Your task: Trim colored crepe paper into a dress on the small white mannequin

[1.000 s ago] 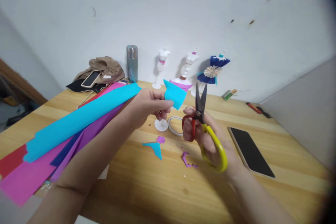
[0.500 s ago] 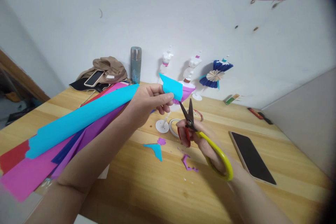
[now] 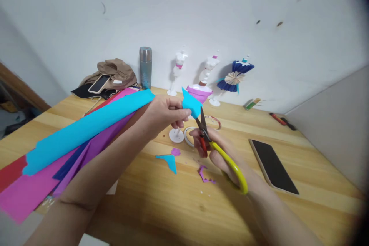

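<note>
My left hand (image 3: 170, 112) pinches a small piece of bright blue paper (image 3: 191, 102) between thumb and fingers. Scissors (image 3: 206, 135) with one yellow and one red handle loop are gripped in my right hand (image 3: 215, 146). Their blades are parted, with the paper's right edge between them. Below lie a blue paper scrap (image 3: 170, 161), a purple flower-shaped piece (image 3: 175, 152) and a purple offcut (image 3: 204, 175). Left of my left forearm, a stack of coloured paper sheets (image 3: 86, 123) has a long blue one on top.
Behind my hands stand several small white mannequins, one in a navy pleated paper dress (image 3: 235, 78). A thermos (image 3: 145, 67) and a brown cloth bundle (image 3: 117, 71) sit at the back left. A tape roll (image 3: 188, 143) lies mid-table; a phone (image 3: 273, 166) lies right.
The scissors have come up to the blue paper, and its edge is now between the blades. The paper is tilted differently in my left hand. The whole view has shifted slightly.
</note>
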`<action>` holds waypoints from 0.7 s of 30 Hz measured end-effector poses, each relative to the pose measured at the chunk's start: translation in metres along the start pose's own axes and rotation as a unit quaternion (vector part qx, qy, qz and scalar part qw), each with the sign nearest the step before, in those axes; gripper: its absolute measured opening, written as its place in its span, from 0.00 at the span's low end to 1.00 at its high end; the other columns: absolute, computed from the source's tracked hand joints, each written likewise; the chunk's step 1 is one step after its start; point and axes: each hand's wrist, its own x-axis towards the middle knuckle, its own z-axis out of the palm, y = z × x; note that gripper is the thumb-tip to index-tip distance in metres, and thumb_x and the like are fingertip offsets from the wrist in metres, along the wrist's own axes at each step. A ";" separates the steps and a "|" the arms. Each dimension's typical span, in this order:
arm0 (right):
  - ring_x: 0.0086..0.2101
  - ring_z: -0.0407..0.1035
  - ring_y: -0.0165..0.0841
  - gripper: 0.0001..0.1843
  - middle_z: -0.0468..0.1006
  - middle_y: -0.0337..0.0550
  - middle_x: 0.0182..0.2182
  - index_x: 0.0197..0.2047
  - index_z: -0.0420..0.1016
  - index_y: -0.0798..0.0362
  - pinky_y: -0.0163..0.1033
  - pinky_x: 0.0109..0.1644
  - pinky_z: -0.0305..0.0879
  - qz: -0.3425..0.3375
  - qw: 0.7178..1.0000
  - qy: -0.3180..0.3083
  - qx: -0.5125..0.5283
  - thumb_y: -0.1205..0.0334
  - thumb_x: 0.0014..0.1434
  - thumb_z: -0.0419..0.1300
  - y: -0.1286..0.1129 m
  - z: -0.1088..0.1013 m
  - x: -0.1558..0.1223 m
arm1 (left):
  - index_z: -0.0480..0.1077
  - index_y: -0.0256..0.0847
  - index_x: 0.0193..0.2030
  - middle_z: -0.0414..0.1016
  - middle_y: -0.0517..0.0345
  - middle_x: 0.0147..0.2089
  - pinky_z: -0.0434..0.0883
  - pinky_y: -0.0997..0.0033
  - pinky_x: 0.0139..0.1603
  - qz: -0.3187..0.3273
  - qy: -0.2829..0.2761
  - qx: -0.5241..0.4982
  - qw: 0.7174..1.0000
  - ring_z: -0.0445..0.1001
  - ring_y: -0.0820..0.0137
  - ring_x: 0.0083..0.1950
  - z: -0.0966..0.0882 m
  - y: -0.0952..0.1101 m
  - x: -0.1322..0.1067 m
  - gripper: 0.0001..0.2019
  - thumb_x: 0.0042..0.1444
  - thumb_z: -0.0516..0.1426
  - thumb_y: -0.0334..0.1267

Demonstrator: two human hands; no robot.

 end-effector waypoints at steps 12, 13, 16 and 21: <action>0.22 0.64 0.32 0.16 0.73 0.38 0.27 0.50 0.85 0.45 0.38 0.23 0.67 -0.007 1.000 0.026 0.010 0.46 0.64 0.70 0.023 -0.006 0.014 | 0.78 0.35 0.27 0.77 0.57 0.24 0.70 0.78 0.28 0.020 -0.001 -0.051 0.999 0.74 0.77 0.25 -0.003 -0.013 0.007 0.10 0.52 0.69 0.38; 0.22 0.64 0.32 0.18 0.74 0.39 0.28 0.50 0.85 0.46 0.38 0.23 0.67 -0.006 1.000 0.027 0.011 0.45 0.64 0.70 0.021 -0.005 0.013 | 0.78 0.35 0.27 0.77 0.57 0.24 0.70 0.78 0.28 0.019 0.004 -0.051 0.999 0.74 0.76 0.25 -0.002 -0.014 0.008 0.10 0.53 0.69 0.39; 0.24 0.66 0.33 0.22 0.75 0.41 0.32 0.51 0.84 0.47 0.39 0.26 0.69 -0.017 1.000 0.017 -0.006 0.40 0.65 0.68 0.013 -0.003 0.011 | 0.77 0.35 0.27 0.78 0.56 0.25 0.70 0.79 0.27 0.005 0.000 -0.047 0.999 0.74 0.77 0.25 -0.002 -0.017 0.010 0.10 0.53 0.68 0.38; 0.26 0.65 0.33 0.27 0.74 0.40 0.33 0.52 0.82 0.47 0.39 0.27 0.65 -0.032 0.999 0.010 -0.029 0.32 0.66 0.64 0.005 -0.002 0.010 | 0.78 0.34 0.27 0.77 0.57 0.24 0.69 0.79 0.26 -0.009 -0.013 -0.044 0.999 0.73 0.77 0.24 -0.002 -0.017 0.010 0.09 0.54 0.68 0.36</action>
